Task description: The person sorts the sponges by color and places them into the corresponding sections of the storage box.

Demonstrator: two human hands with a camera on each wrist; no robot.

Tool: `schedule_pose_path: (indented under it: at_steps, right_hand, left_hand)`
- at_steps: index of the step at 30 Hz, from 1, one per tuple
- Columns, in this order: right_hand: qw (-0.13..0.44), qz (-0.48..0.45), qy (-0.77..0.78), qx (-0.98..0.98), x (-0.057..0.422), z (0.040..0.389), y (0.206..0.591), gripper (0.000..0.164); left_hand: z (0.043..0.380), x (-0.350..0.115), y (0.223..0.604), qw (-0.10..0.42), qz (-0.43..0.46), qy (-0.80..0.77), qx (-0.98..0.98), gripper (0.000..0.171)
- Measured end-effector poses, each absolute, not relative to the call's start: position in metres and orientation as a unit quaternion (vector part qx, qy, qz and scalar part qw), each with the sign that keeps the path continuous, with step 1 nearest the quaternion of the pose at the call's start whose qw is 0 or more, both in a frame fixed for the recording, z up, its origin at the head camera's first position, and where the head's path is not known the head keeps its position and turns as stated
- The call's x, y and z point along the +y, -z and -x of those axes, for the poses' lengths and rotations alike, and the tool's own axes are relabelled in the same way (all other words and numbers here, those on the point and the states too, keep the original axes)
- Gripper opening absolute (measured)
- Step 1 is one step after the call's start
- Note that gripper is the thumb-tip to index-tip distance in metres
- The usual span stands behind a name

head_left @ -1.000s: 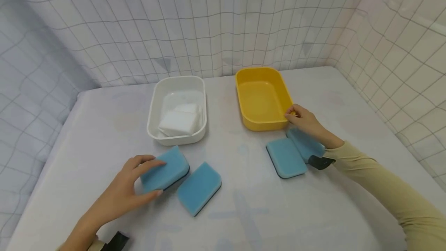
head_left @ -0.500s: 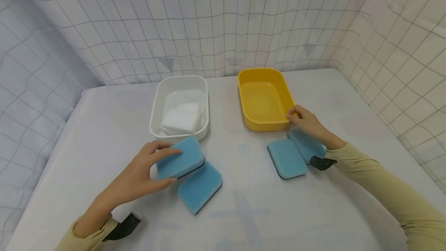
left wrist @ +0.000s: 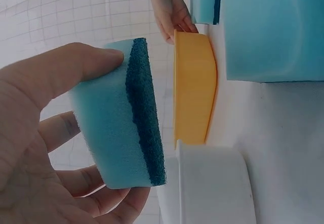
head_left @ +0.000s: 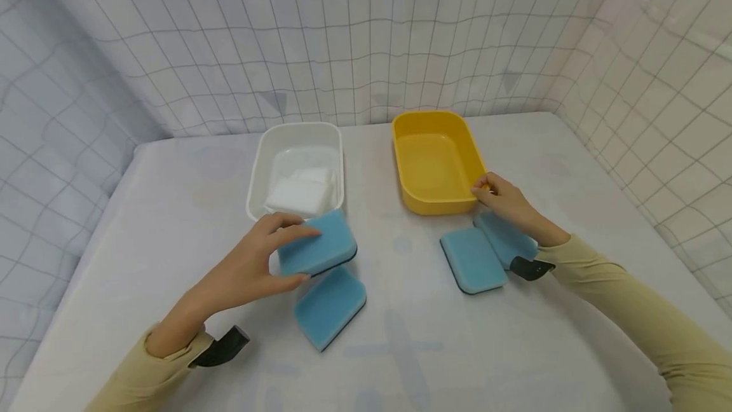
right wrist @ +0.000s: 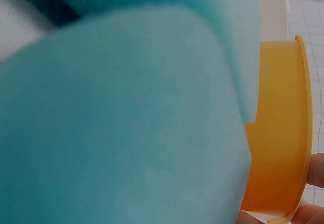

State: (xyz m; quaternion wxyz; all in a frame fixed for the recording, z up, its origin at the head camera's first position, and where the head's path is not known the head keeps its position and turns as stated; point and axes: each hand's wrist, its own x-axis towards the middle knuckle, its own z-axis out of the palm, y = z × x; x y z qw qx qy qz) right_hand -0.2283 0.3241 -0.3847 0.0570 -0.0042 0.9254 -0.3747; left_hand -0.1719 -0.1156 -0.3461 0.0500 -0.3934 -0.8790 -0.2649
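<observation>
My left hand grips a blue sponge between thumb and fingers; its dark scouring side shows in the left wrist view. It is lifted above a second blue sponge on the table, near the front of the white tub. My right hand pinches the rim of the yellow tub at its near right corner. Under and beside that hand lie two more blue sponges, the left one fully visible and the right one partly hidden by the wrist.
White folded pieces, perhaps sponges or cloths, lie inside the white tub. The two tubs stand side by side along the back of the white-covered table. Grid-patterned cloth hangs behind and at both sides.
The left hand has picked up the blue sponge and carried it up and to the right, towards the front of the white tub. The right hand stays on the yellow rim.
</observation>
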Motion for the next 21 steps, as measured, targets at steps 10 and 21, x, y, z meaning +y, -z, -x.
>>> schedule_pose_path:
  at_steps: [10,21]
  right_hand:
    - [0.06,0.005,0.362,0.93,0.326,0.226,0.383,0.031]
    - [0.064,0.005,0.365,0.929,0.324,0.226,0.382,0.032]
  left_hand:
    - [0.191,-0.101,0.338,0.013,0.404,0.263,-0.876,0.055]
    - [0.201,-0.082,0.331,-0.008,0.407,0.264,-0.874,0.054]
